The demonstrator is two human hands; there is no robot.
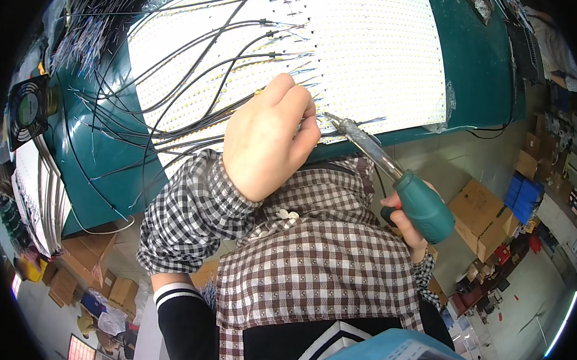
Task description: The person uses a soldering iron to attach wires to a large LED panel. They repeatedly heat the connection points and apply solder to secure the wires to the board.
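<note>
My right hand (pixel 409 227) is wrapped round the green handle of a soldering iron (pixel 425 206). The iron's metal shaft slants up and left, its tip close to my left fingertips over the near edge of a white LED board (pixel 386 66). My left hand (pixel 270 139) is closed in a pinch at a thin wire (pixel 320 102) on that board; the fingertips are partly hidden behind the knuckles. Several black cables (pixel 183 130) run from the left under and beside this hand, their stripped coloured ends lying along the board's middle row.
The board lies on a green table (pixel 480 62). A bundle of loose wires (pixel 92 34) is at the far left, with a black fan (pixel 28 111) below it. A stack of white panels (pixel 41 191) stands at the left edge. Cardboard boxes (pixel 480 213) sit on the floor at right.
</note>
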